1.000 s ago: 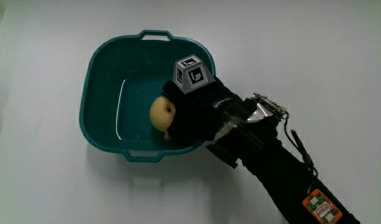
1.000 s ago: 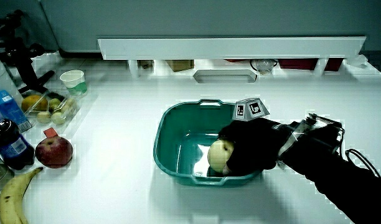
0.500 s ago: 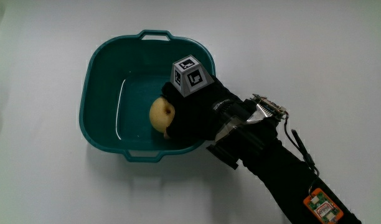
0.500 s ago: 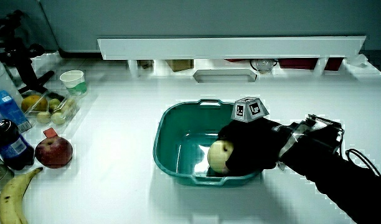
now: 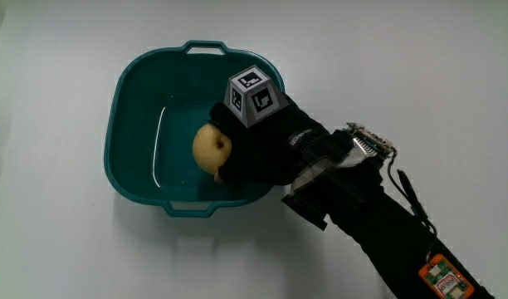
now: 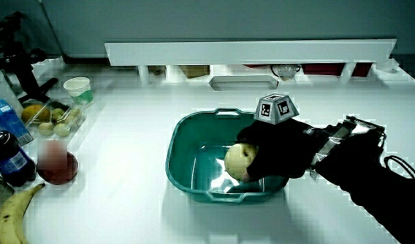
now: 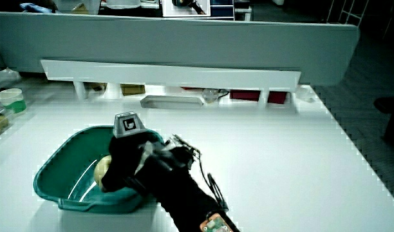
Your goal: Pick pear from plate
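Note:
A yellow pear (image 5: 210, 148) (image 6: 237, 160) (image 7: 102, 170) is held just above the floor of a teal basin (image 5: 138, 83) (image 6: 187, 142) (image 7: 52, 177) with two handles. The hand (image 5: 252, 145) (image 6: 279, 152) (image 7: 129, 161) in its black glove reaches over the basin's rim and is shut on the pear, fingers wrapped around the fruit's side. A patterned cube (image 5: 254, 97) (image 6: 274, 108) (image 7: 125, 124) sits on the back of the hand. The forearm (image 5: 387, 237) stretches from the basin toward the person.
In a side view, a red apple (image 6: 55, 165), a banana (image 6: 14, 215), a bottle (image 6: 7, 159), a tray of small fruit (image 6: 51, 115) and a paper cup (image 6: 78, 88) stand near the table's edge. A low white partition (image 6: 248, 51) (image 7: 171, 74) runs along the table.
The hand has risen a little with the pear in its grasp, so the fruit sits higher in the basin. The basin has stayed put.

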The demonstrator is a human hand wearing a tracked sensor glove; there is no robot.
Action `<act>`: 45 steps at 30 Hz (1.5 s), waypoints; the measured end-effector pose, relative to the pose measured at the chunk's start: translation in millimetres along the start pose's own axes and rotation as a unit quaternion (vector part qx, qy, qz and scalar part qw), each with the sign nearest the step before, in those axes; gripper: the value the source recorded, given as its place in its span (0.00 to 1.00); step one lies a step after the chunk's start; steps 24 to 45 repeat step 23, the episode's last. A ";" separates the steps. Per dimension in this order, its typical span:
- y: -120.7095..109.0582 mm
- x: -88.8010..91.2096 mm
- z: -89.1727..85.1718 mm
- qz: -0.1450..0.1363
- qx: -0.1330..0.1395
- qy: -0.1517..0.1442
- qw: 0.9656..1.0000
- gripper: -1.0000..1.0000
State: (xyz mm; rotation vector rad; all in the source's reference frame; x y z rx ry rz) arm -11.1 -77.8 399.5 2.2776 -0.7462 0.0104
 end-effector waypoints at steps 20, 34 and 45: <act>-56.5 53.0 44.8 -0.020 0.042 0.041 0.998 1.00; -64.8 63.7 47.2 -0.029 0.049 0.044 0.997 1.00; -64.8 63.7 47.2 -0.029 0.049 0.044 0.997 1.00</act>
